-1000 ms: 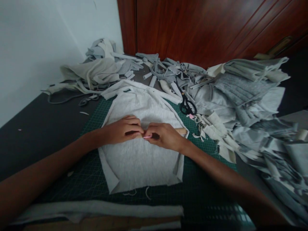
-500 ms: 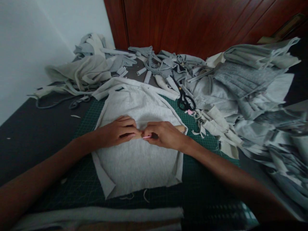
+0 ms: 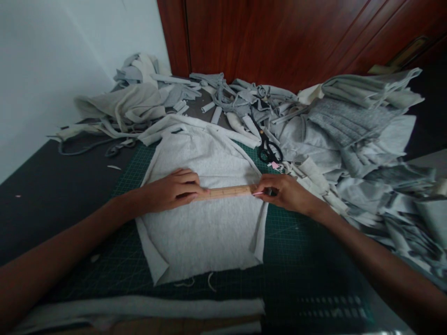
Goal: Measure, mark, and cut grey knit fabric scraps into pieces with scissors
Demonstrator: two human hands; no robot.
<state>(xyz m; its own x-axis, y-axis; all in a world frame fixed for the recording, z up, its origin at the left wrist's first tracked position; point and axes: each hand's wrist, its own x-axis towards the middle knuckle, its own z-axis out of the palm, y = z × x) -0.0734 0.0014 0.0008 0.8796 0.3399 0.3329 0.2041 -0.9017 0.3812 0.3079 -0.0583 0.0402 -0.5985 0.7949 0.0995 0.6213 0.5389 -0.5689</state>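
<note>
Wooden ruler [image 3: 230, 191] lies across your pale cloth [image 3: 209, 237]. Your right hand [image 3: 279, 190] pinches a pink stick [image 3: 259, 193] beside it; your left hand [image 3: 171, 190] touches it, fingers bunched, grip unclear. Best keep ruler flat, cloth smooth, pressure even.

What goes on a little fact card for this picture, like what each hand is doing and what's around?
Left hand: fingers on the wooden ruler
Right hand: pinching a thin pink thing near the ruler's other end
Under the ruler: pale grey cloth
Under the cloth: green gridded mat
Scissors: black, beside fabric scraps
Behind: reddish-brown door
</note>
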